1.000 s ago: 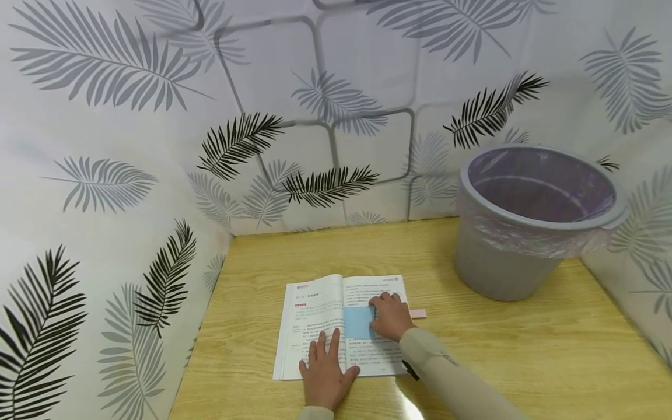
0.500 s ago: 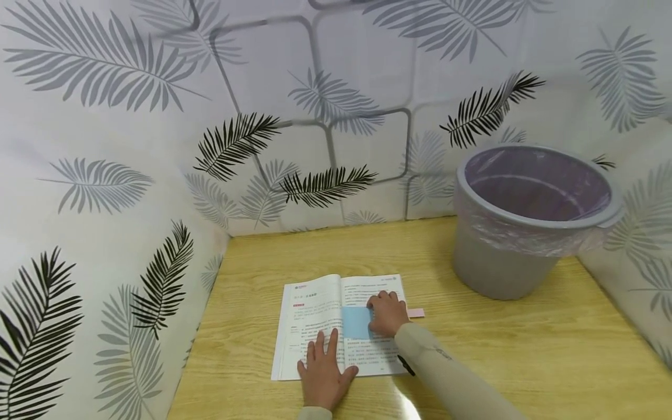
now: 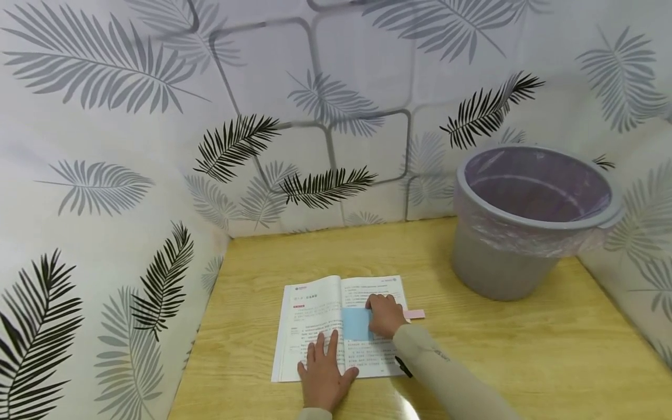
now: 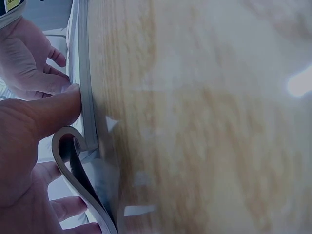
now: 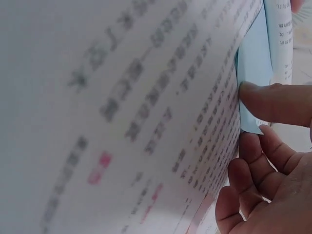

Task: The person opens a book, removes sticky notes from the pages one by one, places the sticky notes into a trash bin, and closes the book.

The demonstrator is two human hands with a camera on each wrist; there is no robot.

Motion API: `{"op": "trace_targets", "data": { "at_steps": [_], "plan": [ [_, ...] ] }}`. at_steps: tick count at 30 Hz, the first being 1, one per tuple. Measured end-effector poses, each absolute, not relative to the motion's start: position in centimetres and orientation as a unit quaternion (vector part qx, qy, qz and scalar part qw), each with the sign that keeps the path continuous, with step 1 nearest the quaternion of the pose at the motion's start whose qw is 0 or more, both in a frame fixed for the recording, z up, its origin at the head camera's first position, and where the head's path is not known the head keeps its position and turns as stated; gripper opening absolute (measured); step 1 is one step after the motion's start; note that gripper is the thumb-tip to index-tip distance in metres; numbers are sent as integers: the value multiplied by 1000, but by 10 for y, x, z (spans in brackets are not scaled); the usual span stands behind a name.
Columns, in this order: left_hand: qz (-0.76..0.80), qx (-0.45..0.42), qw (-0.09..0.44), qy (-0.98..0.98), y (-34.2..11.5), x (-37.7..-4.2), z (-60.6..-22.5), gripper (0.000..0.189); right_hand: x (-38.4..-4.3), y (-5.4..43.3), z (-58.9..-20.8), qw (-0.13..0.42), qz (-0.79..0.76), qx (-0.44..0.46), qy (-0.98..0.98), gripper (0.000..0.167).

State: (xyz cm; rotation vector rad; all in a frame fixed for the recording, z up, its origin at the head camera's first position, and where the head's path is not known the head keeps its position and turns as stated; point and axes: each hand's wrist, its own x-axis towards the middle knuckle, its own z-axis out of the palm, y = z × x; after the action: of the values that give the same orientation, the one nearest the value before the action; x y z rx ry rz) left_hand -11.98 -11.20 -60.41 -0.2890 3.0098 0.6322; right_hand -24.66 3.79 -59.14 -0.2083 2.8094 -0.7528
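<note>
An open book [image 3: 310, 303] with printed pages lies on the wooden table. On its right page is a light blue sticky note [image 3: 356, 324], near the inner fold. My right hand [image 3: 387, 317] is at the note's right edge. In the right wrist view the thumb of that hand [image 5: 278, 180] lies on the blue note [image 5: 253, 63] and curled fingers sit at its edge, pinching it. Spread fingers of my left hand [image 3: 324, 376] rest on the lower part of the book around the fold. The left wrist view shows this hand [image 4: 24, 151] beside the curved page edges.
A pink paper tab [image 3: 415, 314] sticks out past the book's right edge. At the back right of the table [image 3: 504, 356] stands a large grey bin [image 3: 504, 262] with a clear plastic liner. Leaf-patterned covering [image 3: 336, 146] encloses the back and sides.
</note>
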Motion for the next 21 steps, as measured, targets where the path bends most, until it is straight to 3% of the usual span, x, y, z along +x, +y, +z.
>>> {"op": "trace_targets", "data": {
  "at_steps": [7, 21],
  "plan": [
    [201, -90, 25, 975, -112, -118, -603, 88, -250, 42, -597, 133, -279, -71, 948, 38],
    [201, -95, 33, 974, -112, -119, -603, 87, -241, 36, -591, 105, -268, -79, 954, 23]
  ]
}}
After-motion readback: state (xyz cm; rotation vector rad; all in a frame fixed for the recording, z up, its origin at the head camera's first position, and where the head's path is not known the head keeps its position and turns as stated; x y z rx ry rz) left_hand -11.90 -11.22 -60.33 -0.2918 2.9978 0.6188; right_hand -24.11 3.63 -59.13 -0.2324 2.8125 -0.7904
